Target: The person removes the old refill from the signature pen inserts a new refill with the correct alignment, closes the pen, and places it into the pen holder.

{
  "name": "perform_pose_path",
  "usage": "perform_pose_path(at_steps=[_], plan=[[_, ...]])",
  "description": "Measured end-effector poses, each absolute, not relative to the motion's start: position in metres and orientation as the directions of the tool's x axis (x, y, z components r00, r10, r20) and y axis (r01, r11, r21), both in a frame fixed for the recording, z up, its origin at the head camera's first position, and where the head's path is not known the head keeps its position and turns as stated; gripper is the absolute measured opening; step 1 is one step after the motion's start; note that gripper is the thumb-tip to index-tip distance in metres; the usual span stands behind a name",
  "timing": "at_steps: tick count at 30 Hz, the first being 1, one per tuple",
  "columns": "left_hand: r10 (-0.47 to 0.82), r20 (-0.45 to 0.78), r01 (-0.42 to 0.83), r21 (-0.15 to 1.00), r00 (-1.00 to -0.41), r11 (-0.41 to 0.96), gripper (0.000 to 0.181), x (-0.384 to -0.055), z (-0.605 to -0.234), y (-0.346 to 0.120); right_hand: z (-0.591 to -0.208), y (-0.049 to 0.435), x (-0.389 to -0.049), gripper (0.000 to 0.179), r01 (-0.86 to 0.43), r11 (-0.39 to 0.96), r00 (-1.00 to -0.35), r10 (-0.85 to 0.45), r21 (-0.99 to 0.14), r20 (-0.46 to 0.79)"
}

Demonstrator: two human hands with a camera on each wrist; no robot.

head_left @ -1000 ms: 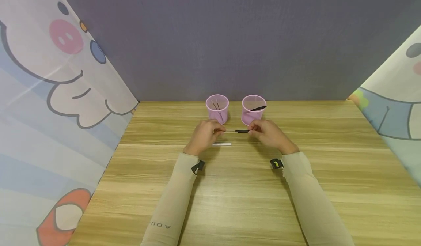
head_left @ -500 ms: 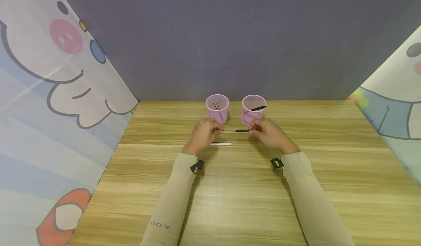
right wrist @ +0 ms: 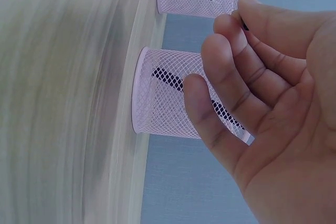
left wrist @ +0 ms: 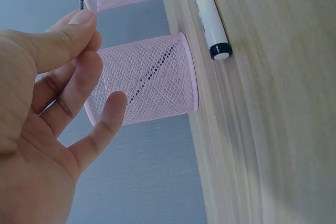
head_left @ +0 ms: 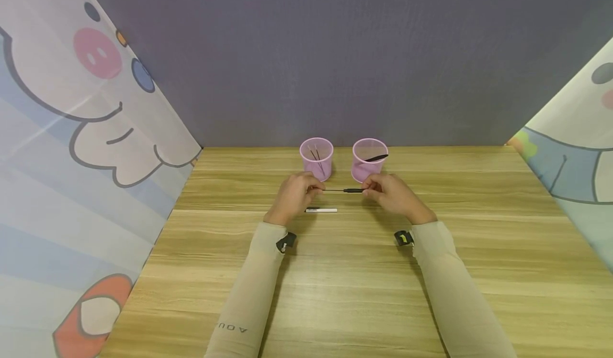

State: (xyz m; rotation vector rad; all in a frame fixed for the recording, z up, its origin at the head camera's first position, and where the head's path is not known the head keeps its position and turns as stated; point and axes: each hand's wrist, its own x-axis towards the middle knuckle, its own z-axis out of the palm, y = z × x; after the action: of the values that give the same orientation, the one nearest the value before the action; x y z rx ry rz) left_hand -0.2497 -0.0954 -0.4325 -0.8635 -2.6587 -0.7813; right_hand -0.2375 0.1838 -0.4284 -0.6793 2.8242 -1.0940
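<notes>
My left hand (head_left: 293, 194) pinches a thin dark rod (head_left: 334, 190), which looks like a pen refill, between thumb and index finger. Its other fingers are spread apart in the left wrist view. The rod runs level into a black pen barrel (head_left: 353, 190), whose right end my right hand (head_left: 390, 193) pinches with thumb and fingertips. Both hands are raised over the table in front of two pink mesh cups. Two thin sticks (head_left: 314, 155) lean inside the left cup (head_left: 318, 173). A black pen-like piece (head_left: 377, 158) slants across the right cup (head_left: 360, 172).
A white marker pen (head_left: 322, 210) with a black end lies on the wooden table (head_left: 325, 294), nearer me than the hands. Behind the cups stands a grey partition (head_left: 335, 71). Cartoon-printed sheets (head_left: 48, 161) flank the table.
My left hand has shifted slightly left, and more of the thin rod shows between it and the black barrel. The right hand has stayed nearly still. More of the white marker is uncovered.
</notes>
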Motion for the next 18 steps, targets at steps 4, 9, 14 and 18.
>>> perform_pose_path(at_steps=[4, 9, 14, 18], plan=[[0.471, 0.376, 0.600, 0.414, -0.798, 0.685, 0.005, -0.2493, -0.4324, -0.0963, -0.4279, 0.1836, -0.2373, 0.007, -0.379, 0.655, -0.905, -0.410, -0.654, 0.113], [0.464, 0.368, 0.589, 0.421, -0.806, 0.690, 0.006, -0.2490, -0.4329, -0.0978, -0.4285, 0.1838, -0.2378, 0.006, -0.374, 0.654, -0.906, -0.411, -0.658, 0.106], [0.465, 0.369, 0.591, 0.423, -0.805, 0.687, 0.007, -0.2491, -0.4337, -0.0983, -0.4295, 0.1849, -0.2380, 0.006, -0.366, 0.655, -0.908, -0.406, -0.661, 0.100], [0.469, 0.374, 0.597, 0.418, -0.800, 0.685, 0.006, -0.2508, -0.4348, -0.0978, -0.4295, 0.1866, -0.2377, 0.006, -0.358, 0.655, -0.912, -0.399, -0.666, 0.097]])
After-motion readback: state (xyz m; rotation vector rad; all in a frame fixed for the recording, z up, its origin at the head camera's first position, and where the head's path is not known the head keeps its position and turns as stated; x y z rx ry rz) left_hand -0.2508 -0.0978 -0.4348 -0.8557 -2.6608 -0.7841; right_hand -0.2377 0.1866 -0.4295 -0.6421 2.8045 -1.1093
